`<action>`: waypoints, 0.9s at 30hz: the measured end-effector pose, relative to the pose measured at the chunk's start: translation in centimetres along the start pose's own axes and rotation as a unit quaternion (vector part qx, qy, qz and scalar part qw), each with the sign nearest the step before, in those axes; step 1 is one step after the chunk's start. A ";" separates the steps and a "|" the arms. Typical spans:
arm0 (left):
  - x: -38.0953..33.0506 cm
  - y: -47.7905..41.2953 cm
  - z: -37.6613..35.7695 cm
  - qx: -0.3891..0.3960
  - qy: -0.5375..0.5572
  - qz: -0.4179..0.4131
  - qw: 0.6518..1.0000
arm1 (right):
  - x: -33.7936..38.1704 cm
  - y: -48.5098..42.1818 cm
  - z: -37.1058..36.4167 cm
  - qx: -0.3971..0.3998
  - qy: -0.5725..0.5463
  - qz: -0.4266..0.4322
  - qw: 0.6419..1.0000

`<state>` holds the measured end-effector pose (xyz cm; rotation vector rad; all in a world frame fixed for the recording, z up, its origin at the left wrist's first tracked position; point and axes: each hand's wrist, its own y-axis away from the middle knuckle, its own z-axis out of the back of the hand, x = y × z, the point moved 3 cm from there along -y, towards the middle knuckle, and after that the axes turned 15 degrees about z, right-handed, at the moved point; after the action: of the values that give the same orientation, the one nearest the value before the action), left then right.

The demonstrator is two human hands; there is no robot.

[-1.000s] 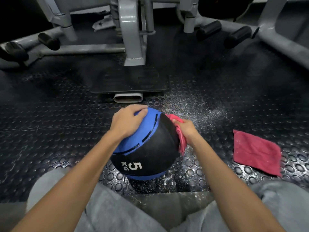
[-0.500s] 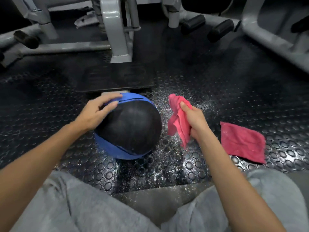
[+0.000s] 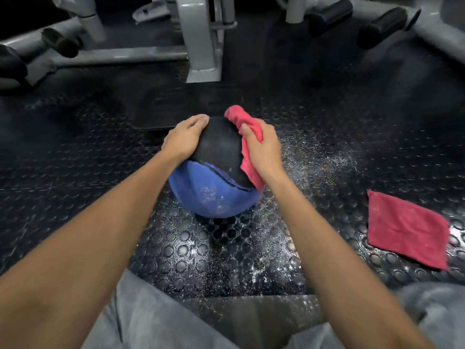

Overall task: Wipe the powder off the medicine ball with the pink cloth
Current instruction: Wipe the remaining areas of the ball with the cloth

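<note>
Left hand (image 3: 185, 137), fingers straight, presses the medicine ball (image 3: 216, 177) at the middle of the studded floor (image 3: 75, 159) — I judge it heavy, apt to roll; brace from the top. Right hand (image 3: 263, 149) bunches the soft pink cloth (image 3: 241, 117) against its right flank — powder (image 3: 211, 195) low.

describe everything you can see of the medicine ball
The medicine ball is round and looks rubbery, with matte black and blue panels split by a dark seam. White powder smears show on the blue lower part. It sits on the studded black floor. The left hand rests on its upper left, and the right hand presses the bunched pink cloth against its upper right.
</note>
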<state>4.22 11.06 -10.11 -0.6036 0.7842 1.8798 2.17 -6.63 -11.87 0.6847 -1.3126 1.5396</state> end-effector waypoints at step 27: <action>-0.7 -2.3 -1.1 -0.017 -0.014 0.064 0.998 | 0.5 1.5 -3.0 -0.036 0.126 0.270 0.954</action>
<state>6.70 10.56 -11.01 -0.5573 0.7902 2.0173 1.08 -3.59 -12.85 0.0654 -1.4171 1.9221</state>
